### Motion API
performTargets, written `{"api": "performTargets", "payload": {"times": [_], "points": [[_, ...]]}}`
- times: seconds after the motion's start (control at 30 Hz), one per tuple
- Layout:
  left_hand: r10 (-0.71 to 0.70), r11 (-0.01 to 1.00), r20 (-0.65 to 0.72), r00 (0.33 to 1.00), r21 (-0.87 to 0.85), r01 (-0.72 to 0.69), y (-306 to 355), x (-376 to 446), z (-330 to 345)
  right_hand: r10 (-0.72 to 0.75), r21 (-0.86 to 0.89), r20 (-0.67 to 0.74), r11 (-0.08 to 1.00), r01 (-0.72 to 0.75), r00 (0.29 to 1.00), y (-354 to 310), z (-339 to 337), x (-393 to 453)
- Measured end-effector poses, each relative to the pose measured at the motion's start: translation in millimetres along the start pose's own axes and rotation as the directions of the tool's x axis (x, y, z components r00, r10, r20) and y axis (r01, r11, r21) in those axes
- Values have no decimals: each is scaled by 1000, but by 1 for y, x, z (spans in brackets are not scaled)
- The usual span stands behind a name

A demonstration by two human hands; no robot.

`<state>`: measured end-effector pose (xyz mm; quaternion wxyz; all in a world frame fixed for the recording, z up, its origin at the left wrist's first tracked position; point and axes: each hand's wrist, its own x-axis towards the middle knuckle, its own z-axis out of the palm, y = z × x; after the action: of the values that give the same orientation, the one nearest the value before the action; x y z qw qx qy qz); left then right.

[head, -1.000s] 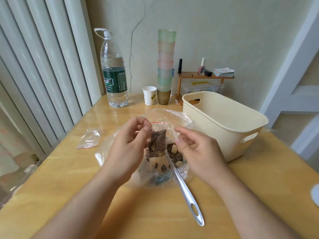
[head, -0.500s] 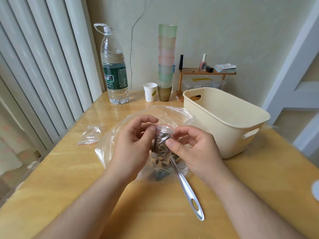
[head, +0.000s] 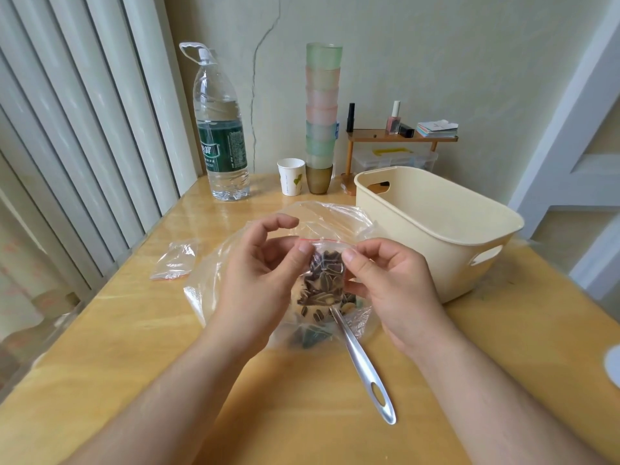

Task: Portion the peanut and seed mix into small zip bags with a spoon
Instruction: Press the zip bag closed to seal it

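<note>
A small zip bag (head: 324, 273) with a red seal strip, filled with dark striped seeds and a few peanuts, hangs between my hands. My left hand (head: 258, 280) pinches its top left corner. My right hand (head: 389, 283) pinches the top right corner. Underneath lies a large clear plastic bag (head: 335, 216) holding the rest of the mix. A metal spoon (head: 364, 367) rests with its bowl inside that bag and its handle pointing toward me on the wooden table (head: 134, 330).
A few empty small zip bags (head: 174, 260) lie to the left. A cream plastic basket (head: 432, 226) stands at the right. At the back are a water bottle (head: 219, 135), a paper cup (head: 290, 176), stacked tumblers (head: 322, 119) and a small shelf (head: 399, 135).
The small bag's top has been drawn out flat between both hands, and my right thumb and fingers have moved to its right corner. The spoon has stayed in the big bag.
</note>
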<state>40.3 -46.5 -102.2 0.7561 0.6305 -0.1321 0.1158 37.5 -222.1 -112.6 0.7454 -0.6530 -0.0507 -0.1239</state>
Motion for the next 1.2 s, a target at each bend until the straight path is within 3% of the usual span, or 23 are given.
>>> {"api": "performTargets", "payload": {"times": [0.63, 0.87, 1.2], "points": [[-73, 997, -9, 997, 30, 73, 11, 5, -7, -38, -12, 35, 999, 39, 999, -4, -6, 1], [-109, 994, 107, 988, 19, 108, 8, 1, -1, -39, 3, 45, 999, 39, 998, -3, -1, 0], [-85, 996, 101, 991, 35, 82, 13, 0, -3, -35, -13, 98, 999, 37, 995, -6, -3, -2]]}}
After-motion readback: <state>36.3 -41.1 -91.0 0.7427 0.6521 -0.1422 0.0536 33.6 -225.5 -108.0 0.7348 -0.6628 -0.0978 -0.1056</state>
